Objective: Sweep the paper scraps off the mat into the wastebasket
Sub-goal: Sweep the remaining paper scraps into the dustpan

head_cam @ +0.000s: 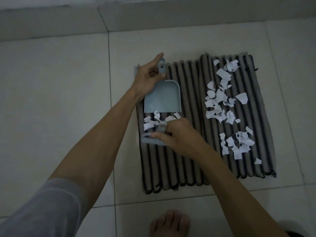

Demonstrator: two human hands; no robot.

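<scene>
Blue-grey plastic dustpan point(162, 96) sits on the striped mat point(188, 159), mouth facing the person; left hand point(147, 77) w/ fingers curled round its handle. Right hand point(179, 134) grips a small matching brush point(152, 140), blurred, just below the pan mouth. A few paper scraps point(150, 123) lie btwn brush & pan. Bigger scatter of scraps point(222, 103) over the mat's right half. Bare foot point(170, 223) on the tiled floor point(51, 100) below the mat
</scene>
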